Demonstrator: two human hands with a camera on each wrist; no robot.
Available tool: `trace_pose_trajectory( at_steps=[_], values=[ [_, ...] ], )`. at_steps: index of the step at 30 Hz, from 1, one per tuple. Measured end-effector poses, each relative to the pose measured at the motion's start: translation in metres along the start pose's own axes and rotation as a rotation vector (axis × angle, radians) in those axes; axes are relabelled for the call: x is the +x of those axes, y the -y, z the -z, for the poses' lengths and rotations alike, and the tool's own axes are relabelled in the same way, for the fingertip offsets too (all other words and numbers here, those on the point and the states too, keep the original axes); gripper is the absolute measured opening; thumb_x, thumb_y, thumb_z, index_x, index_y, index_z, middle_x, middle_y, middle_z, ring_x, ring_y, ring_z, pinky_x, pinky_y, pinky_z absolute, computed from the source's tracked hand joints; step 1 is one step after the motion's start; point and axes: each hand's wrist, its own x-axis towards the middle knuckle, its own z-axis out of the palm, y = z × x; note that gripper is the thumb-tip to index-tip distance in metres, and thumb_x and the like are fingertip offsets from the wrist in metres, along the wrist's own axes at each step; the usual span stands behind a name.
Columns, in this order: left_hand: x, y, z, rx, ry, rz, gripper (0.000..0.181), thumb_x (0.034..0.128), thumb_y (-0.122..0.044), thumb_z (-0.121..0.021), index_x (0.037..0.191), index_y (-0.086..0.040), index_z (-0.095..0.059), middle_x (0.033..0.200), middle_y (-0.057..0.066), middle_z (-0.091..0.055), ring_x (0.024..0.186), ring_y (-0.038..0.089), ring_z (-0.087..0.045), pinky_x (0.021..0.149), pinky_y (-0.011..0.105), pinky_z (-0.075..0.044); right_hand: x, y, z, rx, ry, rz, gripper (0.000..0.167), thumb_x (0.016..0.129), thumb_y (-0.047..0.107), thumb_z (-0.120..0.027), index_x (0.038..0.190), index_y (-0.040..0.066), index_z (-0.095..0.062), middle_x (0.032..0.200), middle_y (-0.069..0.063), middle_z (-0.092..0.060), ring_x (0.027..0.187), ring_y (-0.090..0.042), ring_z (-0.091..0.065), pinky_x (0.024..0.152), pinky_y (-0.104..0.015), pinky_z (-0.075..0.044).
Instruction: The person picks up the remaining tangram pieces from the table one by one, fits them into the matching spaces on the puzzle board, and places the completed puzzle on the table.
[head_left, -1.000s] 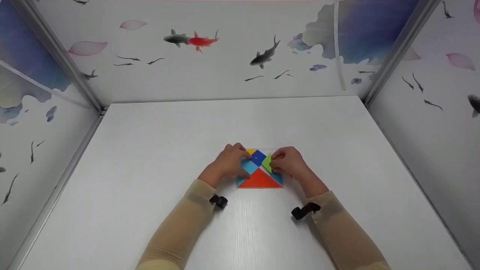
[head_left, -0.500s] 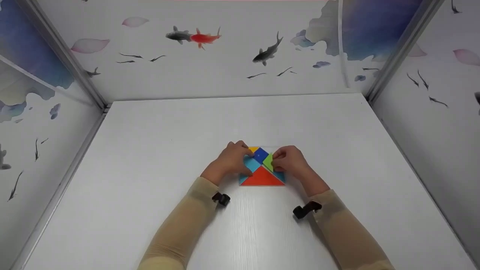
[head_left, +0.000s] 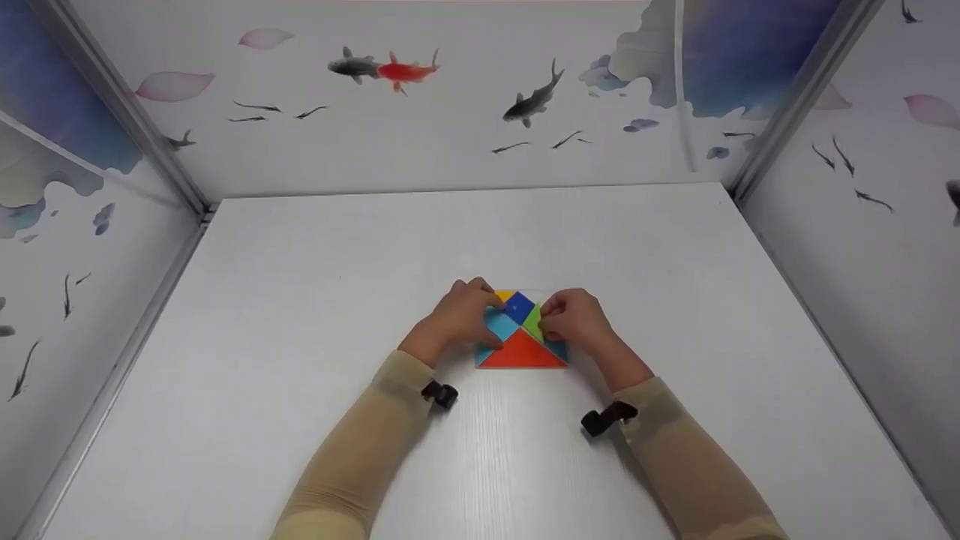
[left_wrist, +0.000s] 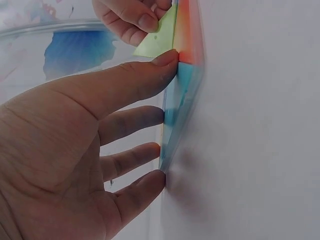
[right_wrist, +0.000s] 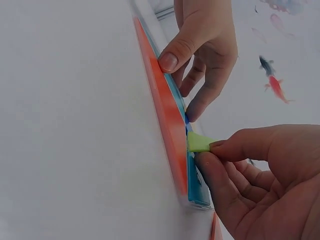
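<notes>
A tangram puzzle in a clear tray sits mid-table, with an orange-red triangle [head_left: 523,352], a dark blue square [head_left: 518,308], a light blue piece [head_left: 500,324] and a partly hidden yellow piece [head_left: 505,295]. My left hand [head_left: 459,319] rests its thumb and fingertips on the puzzle's left side. Between thumb and fingers, my right hand [head_left: 583,321] pinches a light green triangle [right_wrist: 199,142]. That triangle stands tilted up from the puzzle, beside the blue square and over a teal piece [right_wrist: 197,182]. The right hand hides the puzzle's upper right part in the head view.
Another orange-red piece [right_wrist: 215,228] lies outside the tray, under the right hand. White table surface [head_left: 360,247] surrounds the puzzle. Panels printed with fish [head_left: 405,72] stand at the back and both sides. Each sleeve cuff carries a small black camera [head_left: 441,394].
The right hand has brought the green triangle slightly nearer the orange-red triangle, and the gap between them has narrowed. The left hand has stayed on the puzzle. The head view has shifted a little.
</notes>
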Motion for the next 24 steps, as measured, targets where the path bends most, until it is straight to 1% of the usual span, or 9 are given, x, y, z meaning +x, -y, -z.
trace_pose_trajectory(
  at_steps=[5, 9, 13, 18, 24],
  values=[
    [0.0006, 0.0009, 0.0000, 0.006, -0.003, -0.020, 0.061, 0.0824, -0.034, -0.091, 0.139, -0.020, -0.072, 0.148, 0.002, -0.053, 0.137, 0.027, -0.045, 0.111, 0.040, -0.053, -0.0009, 0.0014, -0.0008, -0.040, -0.011, -0.003, 0.016, 0.093, 0.008, -0.073, 0.109, 0.005, -0.071, 0.097, -0.011, -0.068, 0.085, -0.022, -0.067, 0.078, -0.027, -0.062],
    [0.0001, 0.0016, 0.0003, 0.009, -0.007, -0.024, 0.061, 0.0823, -0.034, -0.091, 0.139, -0.020, -0.072, 0.148, 0.003, -0.054, 0.136, 0.028, -0.046, 0.111, 0.040, -0.052, -0.0012, 0.0012, -0.0019, -0.058, -0.018, 0.018, 0.015, 0.093, 0.008, -0.072, 0.108, 0.005, -0.071, 0.096, -0.011, -0.069, 0.084, -0.022, -0.067, 0.076, -0.027, -0.061],
    [0.0002, 0.0021, -0.0006, 0.023, -0.011, -0.026, 0.061, 0.0821, -0.034, -0.091, 0.139, -0.021, -0.072, 0.147, 0.003, -0.055, 0.135, 0.028, -0.046, 0.109, 0.039, -0.053, -0.0014, 0.0003, -0.0033, -0.073, -0.027, 0.035, 0.014, 0.092, 0.007, -0.073, 0.105, 0.005, -0.071, 0.094, -0.010, -0.069, 0.082, -0.021, -0.066, 0.073, -0.026, -0.060],
    [0.0000, 0.0017, -0.0021, 0.035, -0.006, -0.011, 0.061, 0.0826, -0.035, -0.091, 0.139, -0.022, -0.072, 0.148, 0.003, -0.054, 0.136, 0.027, -0.046, 0.109, 0.040, -0.053, -0.0014, 0.0004, -0.0043, -0.079, -0.023, 0.028, 0.013, 0.093, 0.008, -0.073, 0.105, 0.004, -0.071, 0.094, -0.010, -0.070, 0.082, -0.022, -0.067, 0.075, -0.027, -0.061],
    [0.0006, 0.0009, -0.0023, 0.022, -0.006, 0.007, 0.061, 0.0827, -0.034, -0.091, 0.139, -0.022, -0.072, 0.148, 0.002, -0.053, 0.137, 0.026, -0.045, 0.111, 0.040, -0.053, -0.0009, 0.0013, -0.0033, -0.105, -0.015, 0.017, 0.017, 0.092, 0.008, -0.076, 0.108, 0.004, -0.071, 0.095, -0.011, -0.070, 0.083, -0.022, -0.068, 0.076, -0.028, -0.061]
  ],
)
